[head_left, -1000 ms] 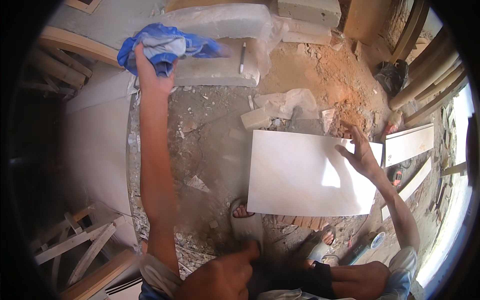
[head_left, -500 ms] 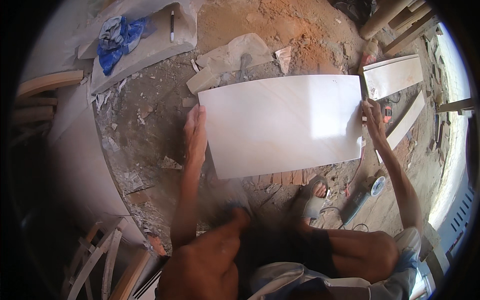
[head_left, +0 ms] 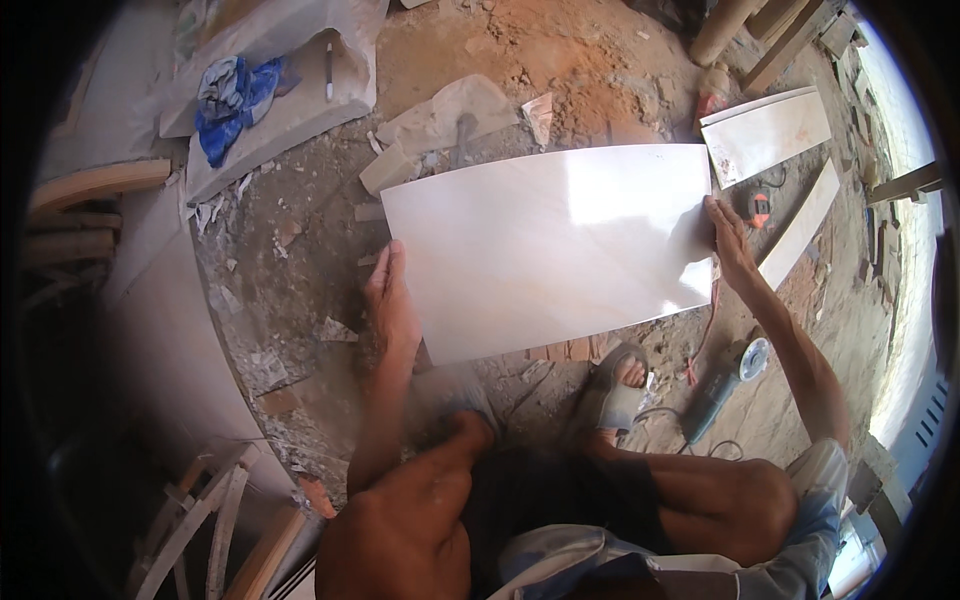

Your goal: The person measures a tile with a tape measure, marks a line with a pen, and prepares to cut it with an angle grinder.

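Since a second ago, left hand (head_left: pixel 392 300) off the blue cloth (head_left: pixel 228 100) and now down on the near-left edge of the large white tile (head_left: pixel 555 245); tile lifted and swung round, now broader and tilted, spanning the gap between both hands. Grasping the tile on both sides: left hand clasped along its left edge, thumb on top, right hand (head_left: pixel 728 240) pressed flat against its right edge, fingers stretched upward. Held above rough, dusty floor (head_left: pixel 290 290) strewn with mortar chips. Beyond the left hand, well apart, blue cloth lying on a pale slab (head_left: pixel 300 110). Just past the right hand, a small orange tape measure (head_left: pixel 760 205), then a shorter white tile piece (head_left: pixel 765 130) and a narrow tile strip (head_left: pixel 800 225). Below the tile, between the hands, a sandalled foot (head_left: pixel 620 385) on the floor. Below the right forearm, an angle grinder (head_left: pixel 725 385) with cable trailing near the foot. Bare knees at the lower edge
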Motion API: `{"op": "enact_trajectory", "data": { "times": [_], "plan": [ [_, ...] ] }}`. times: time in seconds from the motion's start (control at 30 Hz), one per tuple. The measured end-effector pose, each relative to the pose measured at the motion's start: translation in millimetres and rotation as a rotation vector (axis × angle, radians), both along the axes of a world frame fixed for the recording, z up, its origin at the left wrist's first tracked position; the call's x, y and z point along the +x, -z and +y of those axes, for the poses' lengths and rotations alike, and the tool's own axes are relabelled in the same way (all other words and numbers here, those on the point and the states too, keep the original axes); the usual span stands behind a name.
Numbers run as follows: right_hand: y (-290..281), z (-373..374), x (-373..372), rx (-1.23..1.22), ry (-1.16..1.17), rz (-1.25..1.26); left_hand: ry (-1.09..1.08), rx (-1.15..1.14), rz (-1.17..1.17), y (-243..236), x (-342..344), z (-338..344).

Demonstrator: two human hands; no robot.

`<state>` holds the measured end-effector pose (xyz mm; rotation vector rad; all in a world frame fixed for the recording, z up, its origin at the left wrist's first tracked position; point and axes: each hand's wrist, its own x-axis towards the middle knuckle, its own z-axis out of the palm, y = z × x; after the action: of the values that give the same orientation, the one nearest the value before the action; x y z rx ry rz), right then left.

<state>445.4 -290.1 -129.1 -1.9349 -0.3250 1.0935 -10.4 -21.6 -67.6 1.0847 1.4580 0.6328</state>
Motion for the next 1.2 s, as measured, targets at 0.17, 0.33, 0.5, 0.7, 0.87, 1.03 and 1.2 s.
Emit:
{"op": "enact_trajectory", "data": {
  "times": [0.17, 0.33, 0.5, 0.7, 0.87, 1.03, 1.2],
  "plan": [
    [-9, -35, 3, 0.072, 0.225, -0.170, -0.023, -0.009, -0.135, -47, 21, -33],
    [-29, -67, 8, 0.279, 0.363, -0.127, -0.014, 0.098, -0.271, -60, 15, -45],
    [-55, -42, -18, 0.147, 0.372, -0.237, 0.012, 0.184, -0.131, -80, 18, -18],
    [-60, -27, -44, 0.037, 0.237, -0.148, 0.171, 0.039, -0.119, -72, 35, 31],
    [-39, -73, -69, -0.086, 0.287, 0.086, 0.275, 0.001, -0.188, -11, 43, 67],
    [-17, -109, -117, -0.144, 0.301, 0.250, 0.329, 0.070, -0.030, 25, 47, 91],
    [3, -114, -106, -0.131, 0.220, 0.166, 0.290, 0.106, 0.005, 78, 20, 74]
  ]
}}
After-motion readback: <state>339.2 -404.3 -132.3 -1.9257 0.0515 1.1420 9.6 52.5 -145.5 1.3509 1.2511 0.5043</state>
